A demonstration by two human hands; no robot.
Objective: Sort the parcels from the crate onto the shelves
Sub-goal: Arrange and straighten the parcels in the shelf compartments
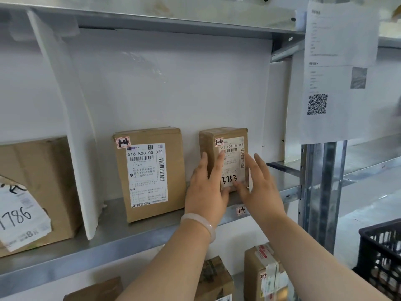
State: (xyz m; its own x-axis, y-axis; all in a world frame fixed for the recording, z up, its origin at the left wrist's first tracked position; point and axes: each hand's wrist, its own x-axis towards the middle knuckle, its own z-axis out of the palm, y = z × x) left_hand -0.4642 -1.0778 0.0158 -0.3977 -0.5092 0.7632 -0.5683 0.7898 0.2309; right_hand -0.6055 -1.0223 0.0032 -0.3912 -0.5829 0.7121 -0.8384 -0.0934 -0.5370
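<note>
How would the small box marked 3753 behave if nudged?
The small box stands upright on its short end, so a push near the top could tip it. Its cardboard looks square and uncrushed, so probably stiff. It should slide, not roll, on the smooth metal shelf.

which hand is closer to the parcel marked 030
Left. The left hand sits just right of the 030 parcel; the right hand is farther right, across the 3753 parcel.
</note>
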